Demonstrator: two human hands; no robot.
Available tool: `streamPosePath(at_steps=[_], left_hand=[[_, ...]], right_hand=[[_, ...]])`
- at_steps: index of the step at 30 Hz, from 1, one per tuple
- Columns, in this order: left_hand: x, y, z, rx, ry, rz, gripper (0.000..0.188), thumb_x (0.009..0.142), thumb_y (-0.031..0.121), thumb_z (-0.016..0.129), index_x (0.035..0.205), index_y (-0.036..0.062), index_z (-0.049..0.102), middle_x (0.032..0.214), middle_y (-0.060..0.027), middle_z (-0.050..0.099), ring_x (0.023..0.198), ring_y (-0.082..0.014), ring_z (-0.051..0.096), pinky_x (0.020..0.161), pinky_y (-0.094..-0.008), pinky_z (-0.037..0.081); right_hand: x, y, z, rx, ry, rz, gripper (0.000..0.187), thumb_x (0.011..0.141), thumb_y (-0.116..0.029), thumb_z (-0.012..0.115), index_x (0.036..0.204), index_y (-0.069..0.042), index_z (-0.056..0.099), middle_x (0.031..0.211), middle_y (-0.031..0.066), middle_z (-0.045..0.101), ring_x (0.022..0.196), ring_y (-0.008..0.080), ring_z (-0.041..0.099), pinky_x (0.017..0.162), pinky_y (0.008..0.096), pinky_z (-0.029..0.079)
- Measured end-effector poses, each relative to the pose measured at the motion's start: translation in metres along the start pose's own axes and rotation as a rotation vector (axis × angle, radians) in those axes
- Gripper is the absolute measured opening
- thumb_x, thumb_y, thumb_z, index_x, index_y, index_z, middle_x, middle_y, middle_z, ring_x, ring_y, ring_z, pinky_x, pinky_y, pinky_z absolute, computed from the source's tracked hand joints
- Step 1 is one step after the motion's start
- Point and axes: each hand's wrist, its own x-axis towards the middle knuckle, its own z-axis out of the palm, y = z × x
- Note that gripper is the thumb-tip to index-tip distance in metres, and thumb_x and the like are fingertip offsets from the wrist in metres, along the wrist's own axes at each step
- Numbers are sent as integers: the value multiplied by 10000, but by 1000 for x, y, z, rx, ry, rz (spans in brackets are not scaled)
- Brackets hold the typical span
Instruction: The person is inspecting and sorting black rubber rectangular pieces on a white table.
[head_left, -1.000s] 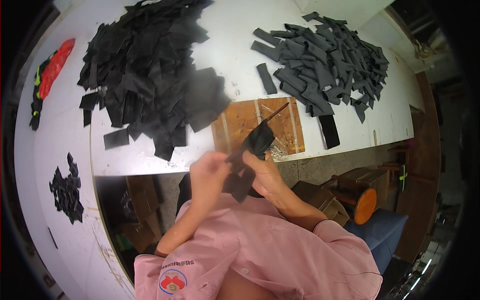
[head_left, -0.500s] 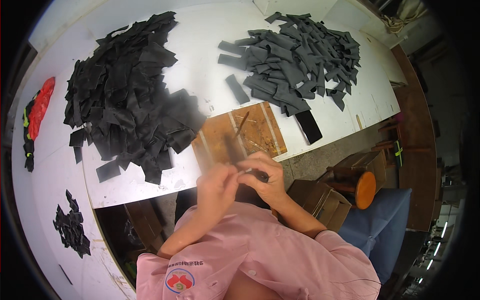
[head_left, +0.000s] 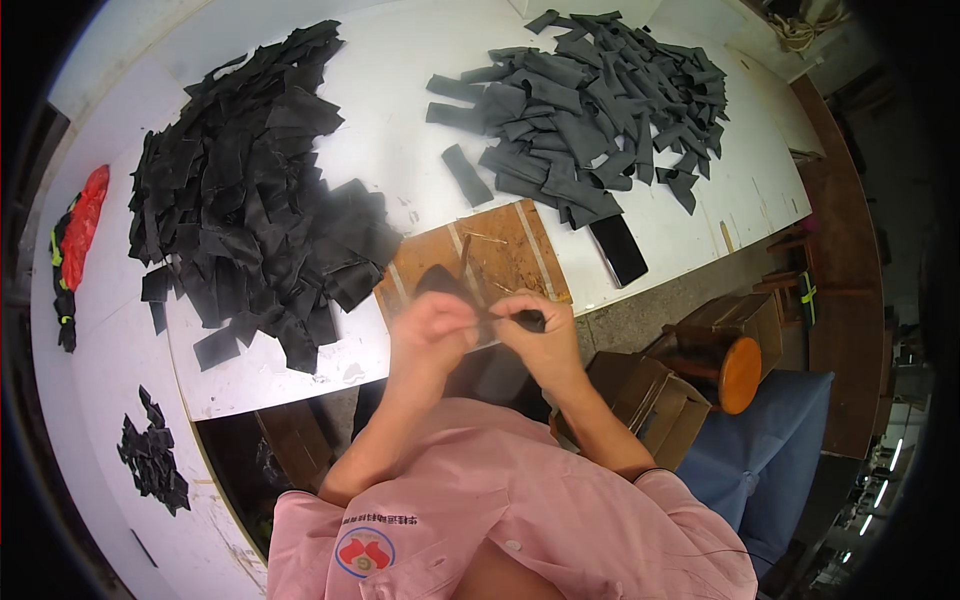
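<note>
The left fingers and right fingers pinch black cloth. A tug with either pinch loose could make it slip.

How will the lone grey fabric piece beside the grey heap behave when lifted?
The lone grey piece looks like small cloth, so probably light. Similar pieces in the grey heap bend and curl, suggesting floppiness. Lying flat, it seems unlikely to roll.

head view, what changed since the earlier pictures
The dark rod has swung left over the board; the left hand and right hand have drawn closer together. The right still holds dark cloth; blur hides the left's grip. The black pile, grey pile and phone stayed put.
</note>
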Motion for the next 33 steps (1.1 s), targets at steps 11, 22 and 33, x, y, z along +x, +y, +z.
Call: streamPosePath(at_steps=[11,22,33], left_hand=[[-2,-21,12,489,250,309,151,703,-90,474,824,-13,520,695,14,520,549,0,433,461,-141,312],[-21,27,16,-522,-470,-324,380,713,-92,502,1085,-29,465,710,-28,540,394,-6,336,386,-145,263],[-2,42,37,266,178,360,83,808,-7,498,885,-27,520,642,-3,516,406,-10,375,373,-141,286]], right_hand=[[-1,1,-6,496,-292,455,136,724,-157,643,760,-62,553,675,-32,513,617,36,452,567,170,358],[0,0,-4,728,-354,428,120,757,-145,627,761,-51,553,827,-12,528,732,82,484,677,205,385],[36,-68,7,-3,-283,-101,115,783,-124,589,752,-24,540,715,-20,517,693,54,459,643,188,366]])
